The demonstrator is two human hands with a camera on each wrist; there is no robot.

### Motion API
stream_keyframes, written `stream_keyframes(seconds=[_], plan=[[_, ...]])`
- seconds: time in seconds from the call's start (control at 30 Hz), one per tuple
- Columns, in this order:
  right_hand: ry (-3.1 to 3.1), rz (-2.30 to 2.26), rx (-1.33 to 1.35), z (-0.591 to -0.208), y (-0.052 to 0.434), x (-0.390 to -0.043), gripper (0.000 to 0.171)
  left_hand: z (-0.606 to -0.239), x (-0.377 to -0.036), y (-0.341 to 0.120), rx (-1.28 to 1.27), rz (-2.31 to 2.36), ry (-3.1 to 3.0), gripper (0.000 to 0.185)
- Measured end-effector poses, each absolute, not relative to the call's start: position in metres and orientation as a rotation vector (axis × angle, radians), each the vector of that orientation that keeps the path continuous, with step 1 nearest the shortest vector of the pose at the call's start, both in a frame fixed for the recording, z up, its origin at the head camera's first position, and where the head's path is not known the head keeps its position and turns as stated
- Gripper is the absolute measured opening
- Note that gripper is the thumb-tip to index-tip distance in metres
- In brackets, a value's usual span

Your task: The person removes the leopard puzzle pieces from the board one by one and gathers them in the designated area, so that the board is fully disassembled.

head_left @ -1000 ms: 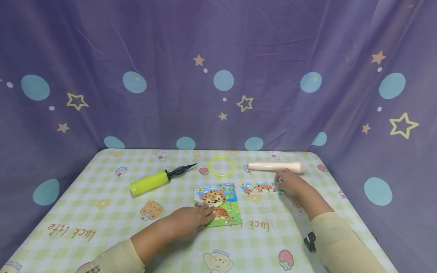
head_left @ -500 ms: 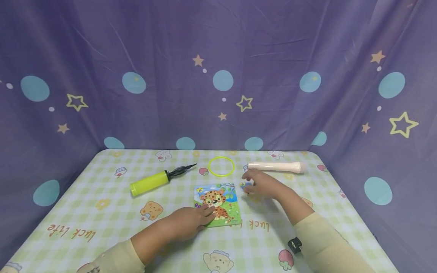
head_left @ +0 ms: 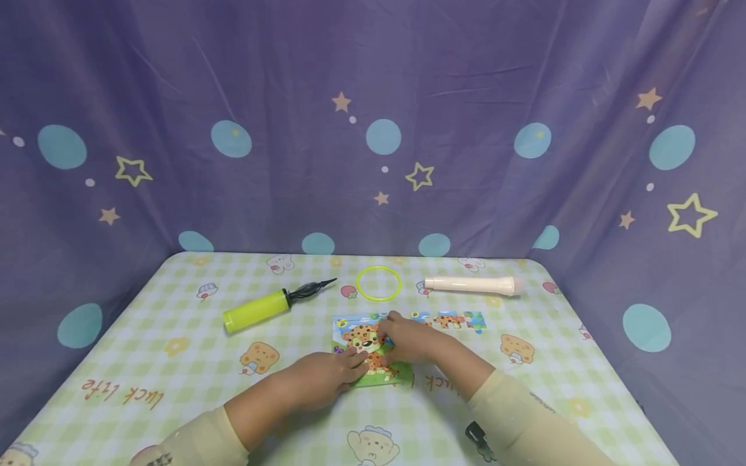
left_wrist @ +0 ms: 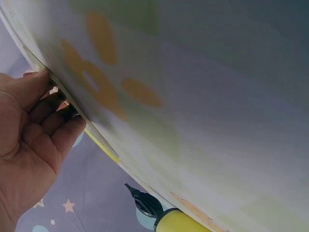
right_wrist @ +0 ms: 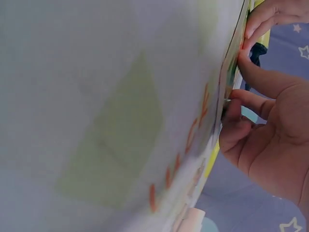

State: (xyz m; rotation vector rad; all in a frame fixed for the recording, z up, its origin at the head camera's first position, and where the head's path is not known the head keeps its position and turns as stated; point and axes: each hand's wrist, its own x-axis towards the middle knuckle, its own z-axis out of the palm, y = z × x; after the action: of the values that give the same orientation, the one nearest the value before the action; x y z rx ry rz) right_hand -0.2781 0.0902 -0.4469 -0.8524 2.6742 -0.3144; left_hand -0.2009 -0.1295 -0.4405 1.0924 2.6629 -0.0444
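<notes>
A square jigsaw puzzle (head_left: 360,335) with a cartoon leopard on it lies flat on the table. My left hand (head_left: 326,378) rests on its lower left part, fingers extended over the picture. From the right, my right hand (head_left: 414,340) reaches over the puzzle with bent fingers. In the right wrist view, the right thumb and index fingertip touch the puzzle's surface (right_wrist: 231,72) with a gap between them. Loose puzzle pieces (head_left: 449,320) lie in a row right of the puzzle. The right hand covers the puzzle's right side in the head view.
Behind the puzzle lies a thin yellow ring (head_left: 379,300). A yellow hand pump (head_left: 256,312) with a black nozzle lies to the left, and a pale pink toy microphone (head_left: 473,285) at the back right. A purple curtain (head_left: 303,194) surrounds the table's (head_left: 204,362) far edges.
My right hand has moved left from the row of loose pieces onto the puzzle, leaving the row in sight. The left hand has stayed in place on the puzzle.
</notes>
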Motion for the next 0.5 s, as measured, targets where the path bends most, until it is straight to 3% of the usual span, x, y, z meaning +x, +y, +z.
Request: stream_keyframes(seconds=[0.5], plan=[[2.606, -0.457, -0.781, -0.4548, 0.0946, -0.2821, 0.04, -0.4382, -0.2014, -0.1269, 1.051, -0.016, 2.641, 0.048]])
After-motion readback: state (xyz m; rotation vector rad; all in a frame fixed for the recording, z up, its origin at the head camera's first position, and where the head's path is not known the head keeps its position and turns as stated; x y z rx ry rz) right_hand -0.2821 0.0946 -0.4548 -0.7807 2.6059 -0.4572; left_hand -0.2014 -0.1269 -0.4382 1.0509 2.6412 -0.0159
